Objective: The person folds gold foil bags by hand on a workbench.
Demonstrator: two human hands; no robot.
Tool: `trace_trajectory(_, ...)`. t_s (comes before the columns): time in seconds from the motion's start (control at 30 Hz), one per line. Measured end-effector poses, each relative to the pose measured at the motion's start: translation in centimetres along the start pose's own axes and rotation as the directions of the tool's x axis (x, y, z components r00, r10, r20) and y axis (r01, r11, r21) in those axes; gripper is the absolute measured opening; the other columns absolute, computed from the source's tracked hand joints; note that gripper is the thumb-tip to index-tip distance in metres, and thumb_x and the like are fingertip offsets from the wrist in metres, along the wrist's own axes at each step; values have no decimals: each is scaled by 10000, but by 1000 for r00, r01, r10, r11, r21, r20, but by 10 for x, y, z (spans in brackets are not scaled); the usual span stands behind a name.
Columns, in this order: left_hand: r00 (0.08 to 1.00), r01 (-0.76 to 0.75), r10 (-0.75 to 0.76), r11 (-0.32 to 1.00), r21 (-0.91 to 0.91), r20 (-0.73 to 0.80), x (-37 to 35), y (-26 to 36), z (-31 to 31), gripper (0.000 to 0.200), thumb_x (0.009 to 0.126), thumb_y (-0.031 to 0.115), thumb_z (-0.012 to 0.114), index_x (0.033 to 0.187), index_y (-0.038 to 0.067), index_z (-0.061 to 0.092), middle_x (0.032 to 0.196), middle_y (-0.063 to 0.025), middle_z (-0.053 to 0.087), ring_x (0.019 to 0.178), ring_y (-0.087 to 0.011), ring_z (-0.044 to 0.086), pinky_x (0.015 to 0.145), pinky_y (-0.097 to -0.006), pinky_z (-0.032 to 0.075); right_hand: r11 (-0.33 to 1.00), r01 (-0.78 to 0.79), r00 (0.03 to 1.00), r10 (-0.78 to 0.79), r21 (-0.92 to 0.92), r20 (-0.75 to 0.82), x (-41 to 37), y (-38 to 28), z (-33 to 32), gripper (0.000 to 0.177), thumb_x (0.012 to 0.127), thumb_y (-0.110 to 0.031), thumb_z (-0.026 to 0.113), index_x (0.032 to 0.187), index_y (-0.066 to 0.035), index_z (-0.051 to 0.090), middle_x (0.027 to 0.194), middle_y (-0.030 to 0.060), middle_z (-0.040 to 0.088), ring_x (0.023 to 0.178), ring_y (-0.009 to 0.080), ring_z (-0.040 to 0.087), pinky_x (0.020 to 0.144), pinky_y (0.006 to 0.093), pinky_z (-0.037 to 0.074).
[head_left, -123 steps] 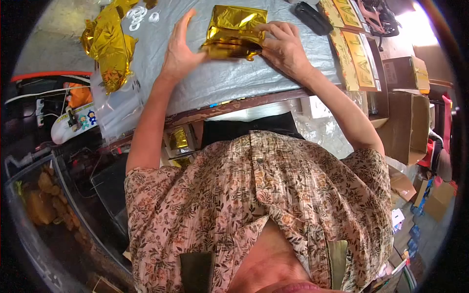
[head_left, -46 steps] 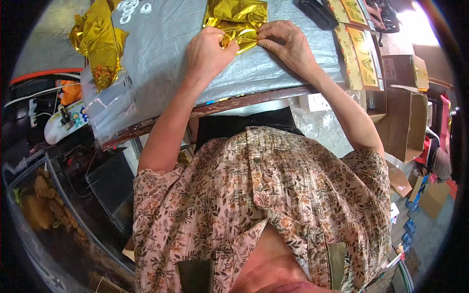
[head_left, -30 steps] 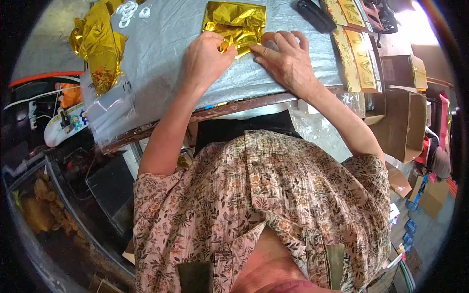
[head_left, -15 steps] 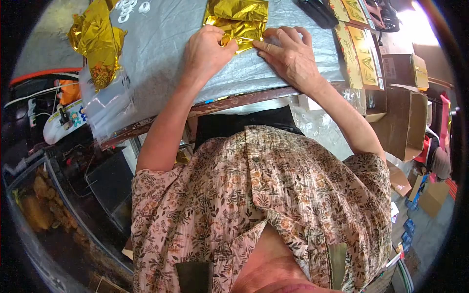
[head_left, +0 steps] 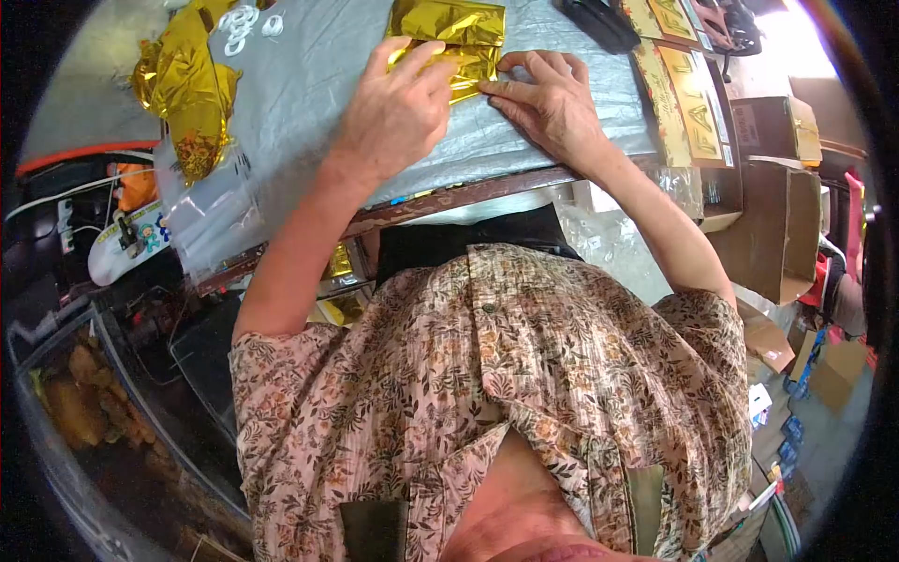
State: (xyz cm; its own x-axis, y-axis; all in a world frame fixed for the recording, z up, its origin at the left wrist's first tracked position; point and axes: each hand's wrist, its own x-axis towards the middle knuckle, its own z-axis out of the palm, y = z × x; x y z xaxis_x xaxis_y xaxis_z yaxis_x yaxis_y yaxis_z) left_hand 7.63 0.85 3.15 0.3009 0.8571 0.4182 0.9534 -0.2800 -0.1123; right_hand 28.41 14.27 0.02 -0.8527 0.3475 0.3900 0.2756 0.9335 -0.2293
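A shiny gold foil piece lies on the grey-covered table, with creases across it. My left hand is over the foil's left part, fingers apart and stretched toward it, hiding some of its surface. At the foil's lower right corner, my right hand pinches the edge between thumb and index finger, its other fingers curled.
More crumpled gold foil lies at the table's left, beside white rings and clear plastic bags. A black object and boxes lettered FALL are at the right. Cardboard boxes stand beyond the table's right side.
My left hand has let go of the foil's lower left edge, opened and turned over the foil. My right hand stays at the right corner.
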Motion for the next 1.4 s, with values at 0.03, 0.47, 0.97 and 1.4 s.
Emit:
trace_trajectory(0.03, 1000, -7, 7, 1000, 1, -3, 0, -1, 3, 203, 805, 151, 751, 968, 29, 750, 1133, -56, 706, 1223, -228, 600, 1089, -459, 414, 1000, -6, 1000, 6, 12, 7, -1, 0, 0, 275, 891, -258, 763, 1164, -261, 794, 1207, -6, 643, 1167, 219, 577, 1060, 467, 361)
trace_trajectory(0.47, 949, 289, -124, 708, -644, 290, 37, -45, -5, 179, 929, 172, 694, 1037, 45, 759, 1025, -121, 742, 956, -302, 704, 900, -388, 539, 978, -68, 993, 85, 198, -83, 9, 1, 8, 162, 844, -242, 801, 985, -161, 808, 1060, -23, 663, 1068, 213, 583, 1022, 432, 365)
trace_trajectory(0.97, 978, 139, 25, 668, -732, 209, 8, -86, 41, 259, 929, 54, 649, 1166, 70, 751, 1131, -90, 680, 1061, -260, 677, 921, -339, 538, 961, -112, 992, 124, 255, -32, 15, 3, 8, 143, 872, -223, 792, 965, -115, 802, 1028, -28, 667, 1016, 194, 578, 996, 401, 363)
trace_trajectory(1.4, 983, 85, 48, 730, -678, 175, 11, -72, 30, 450, 892, 107, 628, 1342, 106, 647, 1386, -72, 650, 1209, -310, 603, 1061, -384, 486, 946, -148, 988, 155, 289, -1, 15, 4, 10, 132, 893, -203, 782, 990, -117, 807, 1125, -11, 670, 1062, 193, 563, 1032, 406, 336)
